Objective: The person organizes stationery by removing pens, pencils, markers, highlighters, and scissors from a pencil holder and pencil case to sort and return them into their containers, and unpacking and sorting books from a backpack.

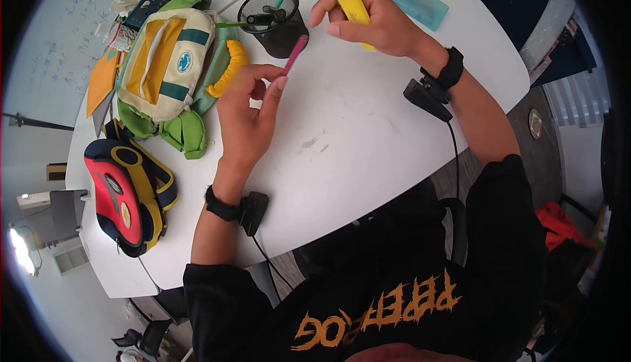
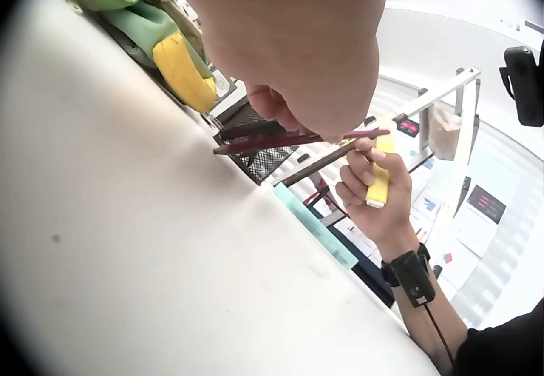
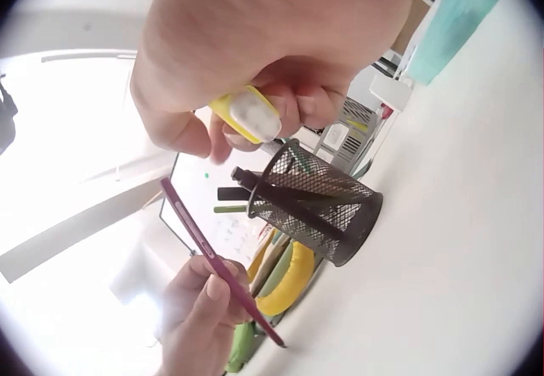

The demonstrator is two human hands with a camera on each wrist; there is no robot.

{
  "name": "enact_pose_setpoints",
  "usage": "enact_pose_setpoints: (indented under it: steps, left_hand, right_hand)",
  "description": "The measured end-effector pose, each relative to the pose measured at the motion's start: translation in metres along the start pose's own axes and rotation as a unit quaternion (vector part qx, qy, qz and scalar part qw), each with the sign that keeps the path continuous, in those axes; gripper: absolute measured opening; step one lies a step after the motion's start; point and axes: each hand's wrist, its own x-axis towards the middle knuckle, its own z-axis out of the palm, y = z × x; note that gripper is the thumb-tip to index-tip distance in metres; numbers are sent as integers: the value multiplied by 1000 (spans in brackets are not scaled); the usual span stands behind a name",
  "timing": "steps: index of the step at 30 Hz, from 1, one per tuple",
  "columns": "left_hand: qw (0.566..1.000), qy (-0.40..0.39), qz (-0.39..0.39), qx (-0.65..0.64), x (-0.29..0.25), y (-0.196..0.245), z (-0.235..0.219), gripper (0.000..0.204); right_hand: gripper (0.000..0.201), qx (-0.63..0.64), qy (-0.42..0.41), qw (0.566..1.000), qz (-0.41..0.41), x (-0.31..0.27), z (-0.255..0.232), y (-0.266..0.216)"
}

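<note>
My left hand [image 1: 246, 115] pinches a maroon pen [image 1: 295, 56] between thumb and fingers, just in front of the black mesh pen cup [image 1: 279, 39]. In the right wrist view the pen [image 3: 204, 244] slants, its dark tip low and near the table. My right hand [image 1: 384, 25] grips a yellow tube-like item [image 1: 353, 6] with a paler upper part, held to the right of the cup. The cup [image 3: 319, 202] stands upright on the table, with several pens and dark-capped items in it. In the left wrist view my right hand [image 2: 378, 185] holds the yellow item [image 2: 379, 187].
A green and cream bag [image 1: 164, 66] with yellow parts lies left of the cup. Nearer the left table edge is a red and navy bag [image 1: 125, 198]. A translucent teal case [image 1: 411, 0] lies at the back right. The white table [image 1: 342, 152] has grey smudges.
</note>
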Motion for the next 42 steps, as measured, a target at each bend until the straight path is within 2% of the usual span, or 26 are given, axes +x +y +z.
enact_pose_setpoints:
  steps: [4,7,10,12,14,16,17,18,19,20,22,23,25,26,28,32,36,38,42]
  left_hand:
    - [999,37,2,-10,0,0,1,9]
    - [999,30,38,4,2,5,1,11]
    - [999,22,31,-2,1,6,1,11]
    - [999,19,29,5,1,6,1,12]
    - [999,16,27,11,0,6,1,12]
    - [997,73,26,22,-3,6,3,21]
    - [997,73,25,22,-4,3,3,21]
    - [985,156,69,22,-4,-3,3,28]
    - [965,237,111,22,-6,-9,3,35]
    - [965,237,111,22,-7,-13,2,35]
    - [965,227,123,-51,-10,-18,1,43]
    - [965,228,124,-50,-10,-18,2,43]
    - [983,158,89,-34,-11,-15,6,45]
    - [983,158,90,-34,-11,-15,8,45]
    - [992,105,47,-45,-11,-14,9,45]
    - [994,93,19,-58,-8,-14,12,46]
    - [993,94,-9,-73,-5,-15,15,48]
    - [992,102,-11,-74,-5,-15,16,49]
    - [994,70,-42,-77,-5,-12,14,49]
  right_hand:
    - [28,13,-46,999,-9,0,5,-5]
    - [34,41,-30,999,13,-1,13,-8]
    - [33,58,-38,997,17,0,18,-6]
    - [31,-11,-4,999,-47,0,22,-10]
    - [31,-5,8,999,-46,0,22,-10]
    - [32,1,18,999,-44,1,22,-8]
    - [27,28,96,991,-90,2,22,-5]
    - [24,54,174,974,-134,3,21,-3]
    - [26,26,217,968,-120,-1,11,-7]
    - [26,26,218,968,-120,-3,2,-7]
    - [28,97,301,944,-97,0,-9,-13]
    - [22,104,389,906,-134,5,-1,-12]
    - [22,73,403,899,-156,11,0,-6]
    - [22,40,418,890,-176,11,-1,-4]
    - [22,11,411,898,-160,9,1,-5]
    - [21,-11,395,913,-107,9,10,-8]
    - [21,7,384,917,-102,10,14,-8]
    - [21,-8,343,938,-53,9,16,-17]
    - [23,-23,298,952,-66,10,23,-16]
